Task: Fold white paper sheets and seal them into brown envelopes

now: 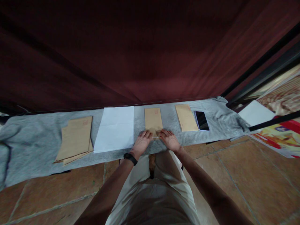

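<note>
A brown envelope (153,118) lies on a grey cloth (35,137) straight ahead of me. My left hand (141,142) and my right hand (170,140) both rest on its near end, fingers stretched flat and pressing down. The envelope's near edge is hidden under my fingers. A black band sits on my left wrist.
On the cloth to the left are white paper sheets (115,129) and a stack of brown envelopes (75,139). To the right lie another brown envelope (186,117) and a black phone (202,120). A dark red curtain hangs behind. The floor is tiled.
</note>
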`<state>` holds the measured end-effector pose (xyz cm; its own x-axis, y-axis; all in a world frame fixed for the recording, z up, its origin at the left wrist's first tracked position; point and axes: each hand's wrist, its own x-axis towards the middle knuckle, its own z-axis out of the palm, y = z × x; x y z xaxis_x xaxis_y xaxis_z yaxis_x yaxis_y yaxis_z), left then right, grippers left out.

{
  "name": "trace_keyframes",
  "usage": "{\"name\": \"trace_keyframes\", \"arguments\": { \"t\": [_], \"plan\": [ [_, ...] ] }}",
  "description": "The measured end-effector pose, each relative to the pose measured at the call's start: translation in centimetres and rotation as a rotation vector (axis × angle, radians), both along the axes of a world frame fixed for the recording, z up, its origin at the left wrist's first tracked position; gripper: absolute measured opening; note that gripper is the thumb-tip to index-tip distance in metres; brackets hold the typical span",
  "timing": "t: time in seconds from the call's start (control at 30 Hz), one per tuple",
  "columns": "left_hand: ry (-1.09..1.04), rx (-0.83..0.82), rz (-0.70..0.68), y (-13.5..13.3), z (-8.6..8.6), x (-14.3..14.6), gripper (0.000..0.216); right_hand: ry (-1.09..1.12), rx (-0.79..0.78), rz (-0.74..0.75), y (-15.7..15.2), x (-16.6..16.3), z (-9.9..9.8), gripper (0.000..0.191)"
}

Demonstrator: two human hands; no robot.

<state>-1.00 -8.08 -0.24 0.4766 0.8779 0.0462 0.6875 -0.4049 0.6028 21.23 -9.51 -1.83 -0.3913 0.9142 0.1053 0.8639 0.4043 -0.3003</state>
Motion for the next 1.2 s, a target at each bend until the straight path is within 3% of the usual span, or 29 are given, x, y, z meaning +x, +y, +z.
{"name": "trace_keyframes", "arguments": {
  "t": [0.6,0.7,0.9,1.2],
  "plan": [
    [-0.207,-0.046,0.057,-0.3,-0.8,0.4,0.027,-0.023,0.001,0.003,0.0,-0.1,-0.4,0.035],
    [-0.082,0.032,0.02,-0.3,-0.9,0.4,0.033,-0.039,0.02,-0.007,-0.2,-0.2,-0.3,0.035],
    [0.422,0.275,-0.123,-0.5,-0.2,0.6,0.031,-0.068,0.07,-0.002,-0.3,-0.3,0.1,0.032],
    [0.457,0.283,-0.107,-0.7,0.4,0.8,0.025,-0.011,0.075,-0.014,-0.4,-0.3,0.0,0.029]
  ]
}}
